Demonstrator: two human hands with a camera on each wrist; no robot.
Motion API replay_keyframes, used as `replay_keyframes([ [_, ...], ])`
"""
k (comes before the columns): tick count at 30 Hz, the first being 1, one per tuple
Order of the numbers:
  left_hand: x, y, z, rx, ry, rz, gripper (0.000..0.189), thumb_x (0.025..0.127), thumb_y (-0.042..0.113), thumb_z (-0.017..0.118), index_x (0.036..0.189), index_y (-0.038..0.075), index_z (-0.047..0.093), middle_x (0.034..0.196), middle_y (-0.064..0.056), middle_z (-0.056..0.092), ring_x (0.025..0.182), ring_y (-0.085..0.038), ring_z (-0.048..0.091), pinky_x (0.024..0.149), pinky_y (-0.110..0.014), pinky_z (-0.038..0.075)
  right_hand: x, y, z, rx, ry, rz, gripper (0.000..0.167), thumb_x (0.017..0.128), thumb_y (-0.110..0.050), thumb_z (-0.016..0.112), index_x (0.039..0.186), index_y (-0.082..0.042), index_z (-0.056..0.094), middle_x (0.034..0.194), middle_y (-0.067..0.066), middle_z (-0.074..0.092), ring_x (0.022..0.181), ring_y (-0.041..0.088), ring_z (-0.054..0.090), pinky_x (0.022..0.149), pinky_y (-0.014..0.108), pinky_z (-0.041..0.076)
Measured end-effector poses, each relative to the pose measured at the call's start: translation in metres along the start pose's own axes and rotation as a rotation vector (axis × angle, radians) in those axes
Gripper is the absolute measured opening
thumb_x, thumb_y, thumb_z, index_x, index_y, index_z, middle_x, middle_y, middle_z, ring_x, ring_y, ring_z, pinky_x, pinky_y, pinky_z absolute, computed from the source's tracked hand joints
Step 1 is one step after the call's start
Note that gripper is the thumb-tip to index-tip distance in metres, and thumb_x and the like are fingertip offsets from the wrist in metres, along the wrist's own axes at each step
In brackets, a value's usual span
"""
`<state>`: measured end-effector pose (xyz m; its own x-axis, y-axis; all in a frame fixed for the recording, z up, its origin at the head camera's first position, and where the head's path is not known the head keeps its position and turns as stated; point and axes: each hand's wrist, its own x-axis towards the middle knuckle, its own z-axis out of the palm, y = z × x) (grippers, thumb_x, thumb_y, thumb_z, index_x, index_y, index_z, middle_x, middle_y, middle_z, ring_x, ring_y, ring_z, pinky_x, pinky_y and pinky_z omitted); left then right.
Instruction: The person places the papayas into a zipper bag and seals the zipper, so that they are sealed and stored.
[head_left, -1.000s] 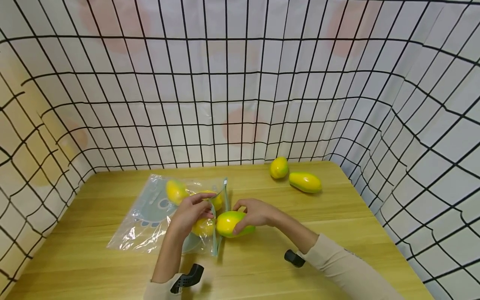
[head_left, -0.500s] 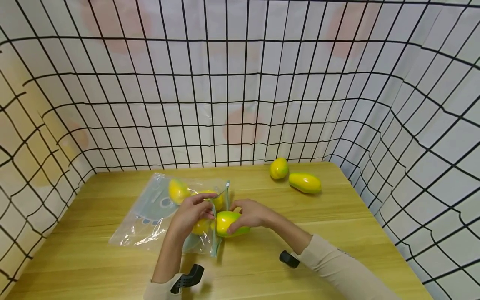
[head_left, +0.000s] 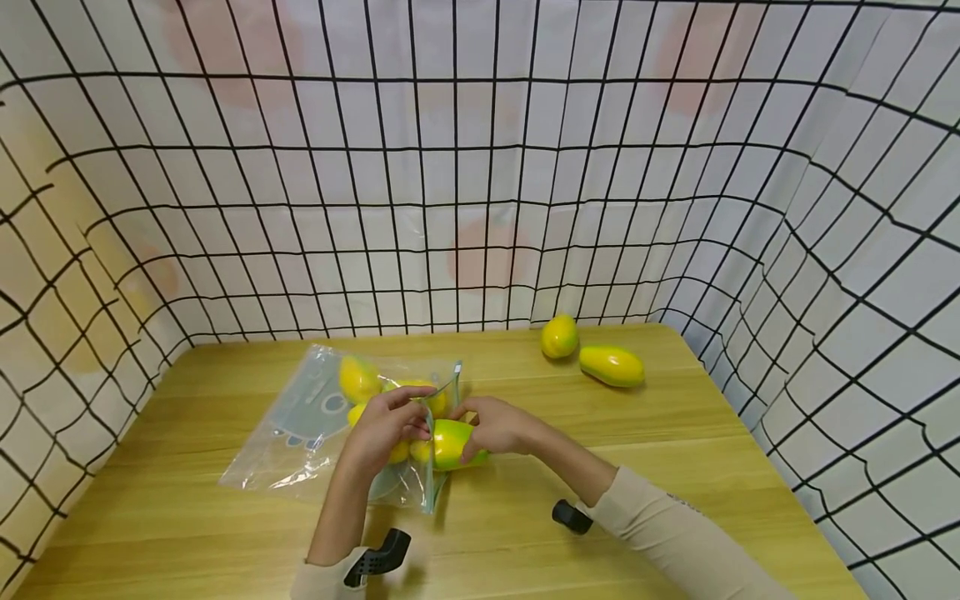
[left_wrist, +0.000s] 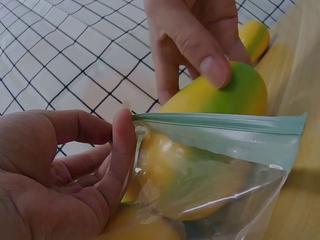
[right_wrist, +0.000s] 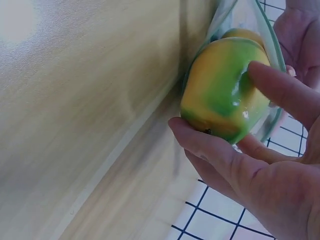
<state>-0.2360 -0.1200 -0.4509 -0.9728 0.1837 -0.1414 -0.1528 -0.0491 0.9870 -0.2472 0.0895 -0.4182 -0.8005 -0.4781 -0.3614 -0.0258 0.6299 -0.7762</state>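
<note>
A clear zip bag (head_left: 279, 454) with a pale green seal strip lies on the table, its mouth facing right. My left hand (head_left: 385, 425) pinches the near side of that mouth, and the left wrist view shows the strip (left_wrist: 220, 121) ending at its fingertips. My right hand (head_left: 501, 427) grips a yellow-green papaya (head_left: 452, 446) around its outer end. The papaya's inner half is inside the bag opening, seen through the film in the left wrist view. Several yellow fruits, such as one at the back (head_left: 358, 379), lie inside the bag, partly hidden by my left hand.
Two more yellow-green fruits, a rounder-looking one (head_left: 559, 337) and a long one (head_left: 612, 367), lie at the back right of the wooden table (head_left: 600, 467). White walls with a black grid (head_left: 480, 183) enclose the back and sides.
My right hand has moved left, carrying the papaya further into the bag mouth. Fruits inside the bag have shifted slightly. The left hand has kept its place at the rim.
</note>
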Motion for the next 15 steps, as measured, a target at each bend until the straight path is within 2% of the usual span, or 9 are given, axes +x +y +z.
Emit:
replay_keyframes([
  [6,0.0005,-0.0014,0.0009,0.006,-0.001,-0.010,0.038,0.096,0.002,0.054,0.133,-0.003,0.062,0.090,-0.010,0.058,0.071,-0.017,0.061,0.065,-0.023,0.060,-0.0017,0.0000,-0.0010,0.027,-0.008,0.001,0.058,0.073,0.004,0.076,0.129,-0.005,0.062,0.123,0.015,0.063,0.101,0.025,0.063,0.083,0.037,0.058],
  [15,0.0031,-0.0039,0.0014,-0.007,-0.002,-0.013,0.038,0.095,0.000,0.054,0.133,-0.004,0.062,0.087,-0.010,0.059,0.069,-0.017,0.060,0.063,-0.023,0.060,0.0004,0.0027,0.0003,-0.005,0.042,-0.013,0.047,0.077,-0.005,0.080,0.121,0.002,0.064,0.111,0.012,0.067,0.098,0.023,0.063,0.085,0.034,0.057],
])
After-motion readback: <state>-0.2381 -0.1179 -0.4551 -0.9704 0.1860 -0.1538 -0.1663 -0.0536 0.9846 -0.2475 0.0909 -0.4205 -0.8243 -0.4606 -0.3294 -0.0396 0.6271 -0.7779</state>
